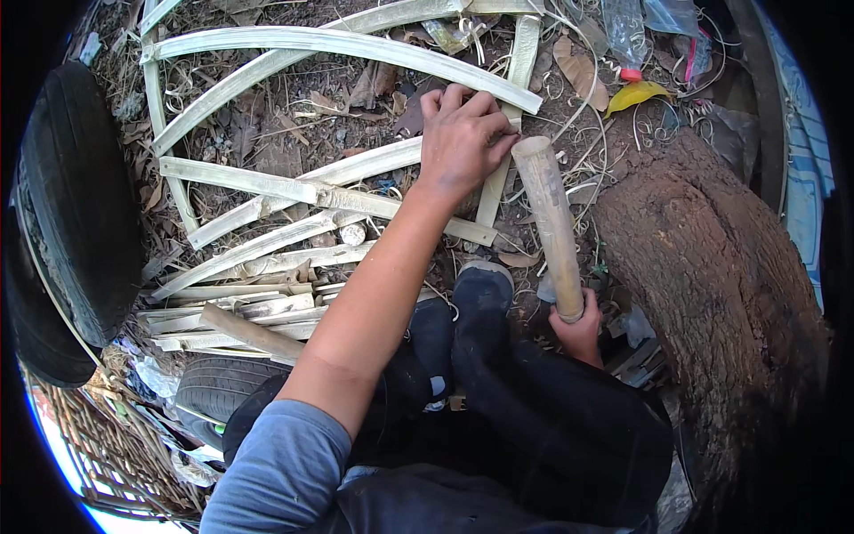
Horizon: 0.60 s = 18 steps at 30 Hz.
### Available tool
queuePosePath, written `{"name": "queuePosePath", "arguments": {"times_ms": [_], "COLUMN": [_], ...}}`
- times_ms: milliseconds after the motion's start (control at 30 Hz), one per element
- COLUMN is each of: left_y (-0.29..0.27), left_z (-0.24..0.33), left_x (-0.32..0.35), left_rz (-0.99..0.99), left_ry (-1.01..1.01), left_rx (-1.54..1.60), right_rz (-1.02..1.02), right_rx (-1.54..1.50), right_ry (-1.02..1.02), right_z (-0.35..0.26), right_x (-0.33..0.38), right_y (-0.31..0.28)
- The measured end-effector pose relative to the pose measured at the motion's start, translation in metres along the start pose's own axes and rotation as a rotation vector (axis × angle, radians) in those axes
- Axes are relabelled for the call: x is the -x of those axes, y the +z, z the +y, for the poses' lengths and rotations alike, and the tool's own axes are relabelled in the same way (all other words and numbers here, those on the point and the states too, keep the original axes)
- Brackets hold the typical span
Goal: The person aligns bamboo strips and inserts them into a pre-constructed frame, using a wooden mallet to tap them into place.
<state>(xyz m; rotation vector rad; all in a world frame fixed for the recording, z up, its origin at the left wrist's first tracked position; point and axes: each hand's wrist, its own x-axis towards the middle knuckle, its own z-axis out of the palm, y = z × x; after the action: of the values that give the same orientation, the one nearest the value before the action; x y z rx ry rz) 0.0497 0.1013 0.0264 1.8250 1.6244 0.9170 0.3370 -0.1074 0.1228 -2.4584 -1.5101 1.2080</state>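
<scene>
My left hand point(464, 141) is closed, knuckles up, over the right side of a frame of pale split-bamboo slats. Beneath it, a diagonal slat point(382, 160) meets a crosswise slat point(492, 191); what the fingertips pinch, if anything, is hidden. A curved slat point(356, 42) passes just beyond the knuckles. My right hand point(580, 331) is wrapped round the near end of a thick, pale wooden club point(553, 227). The club points away from me, its blunt far end close beside my left thumb.
Old tyres point(80, 205) stand at left, with another tyre point(218, 392) nearer me. Loose slats point(231, 320) are piled left of my shoes point(483, 280). A thick tree trunk point(712, 276) rises at right. Leaves, shavings and a plastic bottle point(625, 40) litter the dirt.
</scene>
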Motion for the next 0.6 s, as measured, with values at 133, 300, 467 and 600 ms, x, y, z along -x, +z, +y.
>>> {"name": "queuePosePath", "arguments": {"times_ms": [133,300,467,600], "left_y": [0.001,-0.001,-0.002,0.0], "left_z": [-0.001,-0.003,-0.002,-0.001], "left_x": [0.0,0.0,-0.001,-0.002], "left_rz": [0.012,0.003,-0.012,-0.034], "left_ry": [0.01,0.004,-0.009,-0.01], "left_rx": [0.001,0.005,0.011,-0.007], "right_rz": [0.085,0.072,0.086,0.073], "right_rx": [0.026,-0.014,-0.004,0.011], "right_ry": [-0.072,-0.059,-0.175,-0.165], "right_z": [-0.01,-0.034,-0.027,-0.027], "right_x": [0.009,-0.004,-0.009,-0.008], "right_y": [-0.004,-0.006,-0.002,-0.002]}}
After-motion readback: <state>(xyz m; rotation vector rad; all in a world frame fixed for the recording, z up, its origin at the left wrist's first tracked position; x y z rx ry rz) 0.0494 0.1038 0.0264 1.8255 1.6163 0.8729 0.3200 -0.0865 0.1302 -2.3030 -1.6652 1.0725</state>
